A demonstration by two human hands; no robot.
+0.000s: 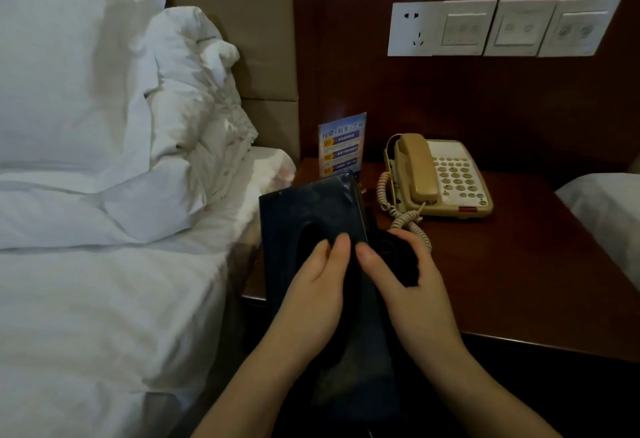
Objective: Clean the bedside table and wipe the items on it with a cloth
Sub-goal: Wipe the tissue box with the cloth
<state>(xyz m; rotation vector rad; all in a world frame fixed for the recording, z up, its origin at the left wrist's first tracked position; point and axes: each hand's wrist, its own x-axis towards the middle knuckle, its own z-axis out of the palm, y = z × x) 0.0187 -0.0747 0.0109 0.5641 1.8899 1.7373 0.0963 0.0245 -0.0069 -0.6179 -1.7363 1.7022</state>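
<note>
Where bedside table meets bed, telephone, wall switches

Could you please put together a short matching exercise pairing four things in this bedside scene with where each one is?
1. telephone
2. blue card
3. dark box
4. dark cloth

A. held up by the left hand
B. gripped in the right hand
C. standing at the table's back left
D. lying on the table, handset in its cradle

Pairs: 1-D, 2-C, 3-A, 4-B
</note>
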